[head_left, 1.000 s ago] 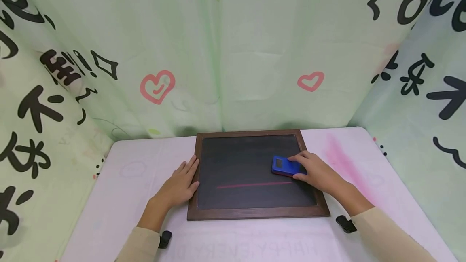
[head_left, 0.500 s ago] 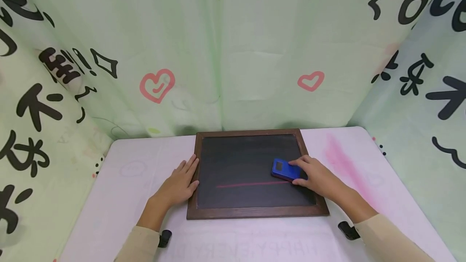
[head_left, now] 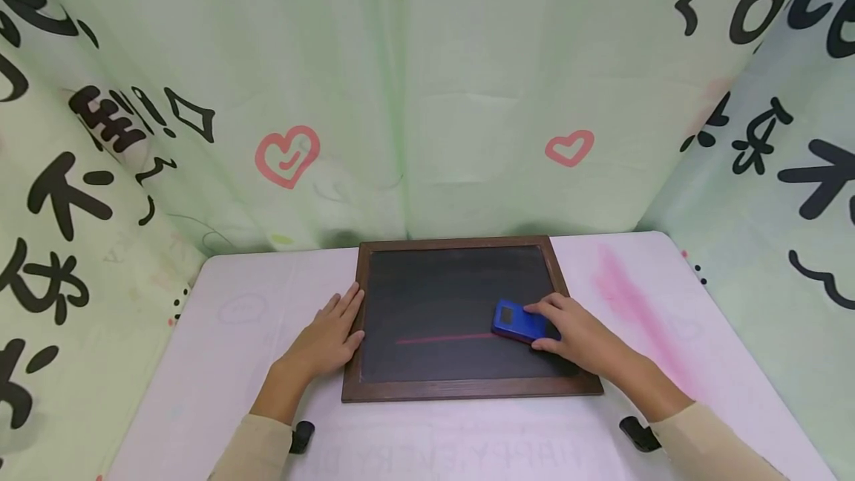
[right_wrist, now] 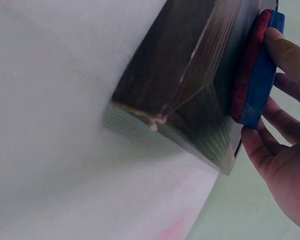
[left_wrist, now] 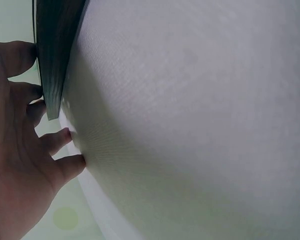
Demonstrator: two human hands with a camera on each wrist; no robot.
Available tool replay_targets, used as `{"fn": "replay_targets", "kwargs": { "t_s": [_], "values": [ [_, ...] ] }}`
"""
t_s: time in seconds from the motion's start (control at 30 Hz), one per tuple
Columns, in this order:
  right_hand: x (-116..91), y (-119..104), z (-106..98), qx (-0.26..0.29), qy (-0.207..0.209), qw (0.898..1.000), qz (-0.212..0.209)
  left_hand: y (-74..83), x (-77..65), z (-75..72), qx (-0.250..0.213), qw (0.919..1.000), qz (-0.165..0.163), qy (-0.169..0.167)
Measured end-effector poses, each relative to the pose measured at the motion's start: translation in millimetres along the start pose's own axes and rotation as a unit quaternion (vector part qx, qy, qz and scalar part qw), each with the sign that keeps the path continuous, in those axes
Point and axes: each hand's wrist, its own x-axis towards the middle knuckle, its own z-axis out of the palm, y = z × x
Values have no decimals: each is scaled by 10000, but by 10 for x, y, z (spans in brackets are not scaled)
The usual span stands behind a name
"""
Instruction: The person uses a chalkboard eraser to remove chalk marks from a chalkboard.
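Note:
A blackboard (head_left: 441,288) in a brown wooden frame lies on the table, with a pink chalk line (head_left: 441,338) across its lower part. My right hand (head_left: 580,334) grips a blue board eraser (head_left: 518,321) between thumb and fingers. The eraser covers the right end of the line, and its red felt side (right_wrist: 246,70) faces the board in the right wrist view. At the board's left edge my left hand (head_left: 327,334) rests with straight fingers on the frame. In the left wrist view, its thumb and some fingers (left_wrist: 24,56) touch the frame's side.
The white table (head_left: 267,295) carries a pink smear (head_left: 631,292) right of the board. A pale green curtain (head_left: 467,95) with black lettering and pink hearts hangs behind and along both sides. Black wrist cameras (head_left: 638,435) sit under the sleeves.
My right hand has drawn the eraser down and slightly left, onto the chalk line's right end. The visible line is shorter. My left hand stays on the frame.

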Motion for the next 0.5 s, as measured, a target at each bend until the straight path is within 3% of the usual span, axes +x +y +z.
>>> {"fn": "replay_targets", "kwargs": {
  "t_s": [0.5],
  "values": [
    [82, -214, 42, -116, -210, 9983, -536, -22, 11, 7, -7, 10000, -23, -15]
  ]
}}
